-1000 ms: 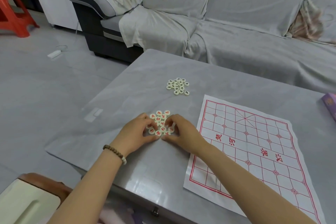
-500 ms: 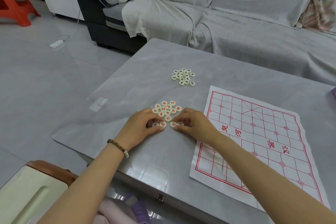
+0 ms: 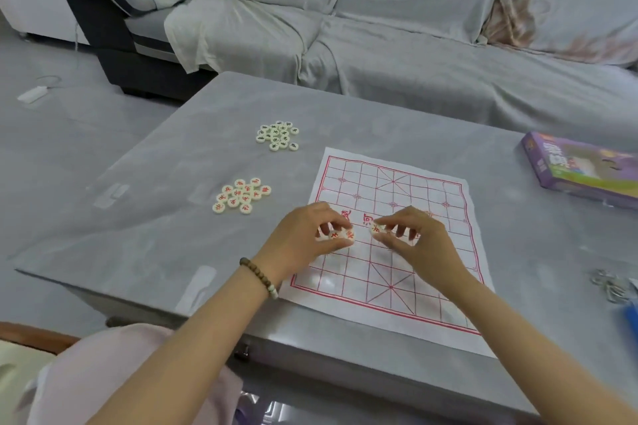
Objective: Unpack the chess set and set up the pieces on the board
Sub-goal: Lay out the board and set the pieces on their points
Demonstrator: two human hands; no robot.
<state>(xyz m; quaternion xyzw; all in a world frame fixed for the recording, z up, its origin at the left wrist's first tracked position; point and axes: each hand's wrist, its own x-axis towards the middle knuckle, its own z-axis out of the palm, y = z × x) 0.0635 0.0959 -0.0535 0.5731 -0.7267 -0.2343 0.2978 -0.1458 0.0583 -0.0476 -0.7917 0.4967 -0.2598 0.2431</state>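
A white cloth board (image 3: 407,197) with a red grid lies on the grey table (image 3: 172,162). My left hand (image 3: 303,235) hovers over the board's left middle and holds white round pieces with red characters (image 3: 340,235) in its curled fingers. My right hand (image 3: 412,235) is beside it and pinches another red-marked piece (image 3: 376,228). A pile of red-marked pieces (image 3: 241,196) sits on the table left of the board. A pile of black-marked pieces (image 3: 279,135) lies farther back.
A purple box (image 3: 580,169) lies at the table's right edge. Metal keys (image 3: 611,285) rest near the right front. A covered grey sofa (image 3: 414,28) runs behind the table. The floor lies to the left.
Both hands lifted pieces out of the red pile and moved right, over the board's middle. The view shifted right, bringing the purple box in.
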